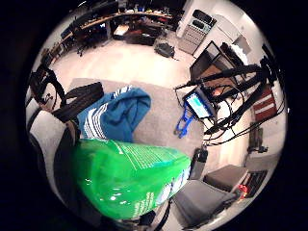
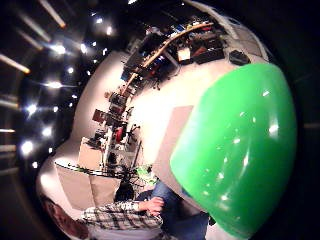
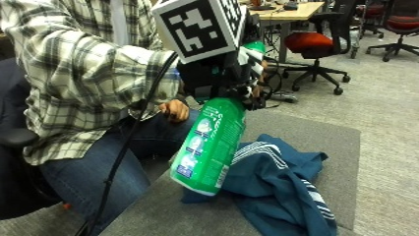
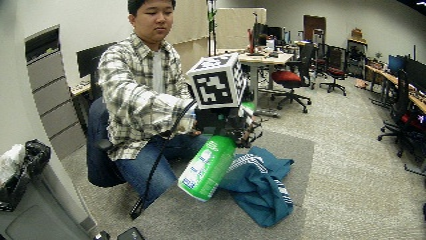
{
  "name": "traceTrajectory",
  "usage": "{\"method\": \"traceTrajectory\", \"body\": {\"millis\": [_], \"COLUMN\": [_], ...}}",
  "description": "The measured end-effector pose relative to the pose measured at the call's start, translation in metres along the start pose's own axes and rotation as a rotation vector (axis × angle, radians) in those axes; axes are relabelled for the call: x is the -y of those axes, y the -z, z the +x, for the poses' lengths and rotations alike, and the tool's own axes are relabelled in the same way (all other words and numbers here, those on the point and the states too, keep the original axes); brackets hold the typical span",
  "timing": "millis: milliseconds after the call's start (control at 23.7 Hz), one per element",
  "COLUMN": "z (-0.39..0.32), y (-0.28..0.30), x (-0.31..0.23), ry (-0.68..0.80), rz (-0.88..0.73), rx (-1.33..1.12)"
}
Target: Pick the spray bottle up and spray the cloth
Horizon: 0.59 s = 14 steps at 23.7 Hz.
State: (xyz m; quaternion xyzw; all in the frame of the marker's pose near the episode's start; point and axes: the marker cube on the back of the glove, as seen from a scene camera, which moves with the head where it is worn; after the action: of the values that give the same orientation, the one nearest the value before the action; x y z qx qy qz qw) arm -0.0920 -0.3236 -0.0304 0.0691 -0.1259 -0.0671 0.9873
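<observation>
One spray bottle (image 3: 208, 147), green plastic, is up off the surface (image 3: 340, 147) in my gloved right hand (image 3: 219, 78), which grasps it at the neck near the trigger; the body hangs tilted, its base just above the edge of the blue cloth (image 3: 282, 187). The cloth lies bunched on the grey surface, white stripes showing. I judge the bottle stiff and glossy, so likely slippery on the body; the neck is the sensible hold, weight unknown since I cannot see the fill level. Cloth is soft and limp. The label has white panels and print, but nothing is readable. My bare hand (image 3: 174, 109) rests by my lap.
</observation>
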Motion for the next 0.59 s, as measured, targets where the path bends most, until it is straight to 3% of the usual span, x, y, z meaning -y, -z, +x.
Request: {"method": "traceTrajectory", "body": {"millis": [337, 590], "z": [0.007, 0.017], "y": [0.043, 0.052], "x": [-0.004, -0.008], "ry": [-0.090, -0.140], "rz": [0.222, 0.341], "rx": [0.487, 0.701]}}
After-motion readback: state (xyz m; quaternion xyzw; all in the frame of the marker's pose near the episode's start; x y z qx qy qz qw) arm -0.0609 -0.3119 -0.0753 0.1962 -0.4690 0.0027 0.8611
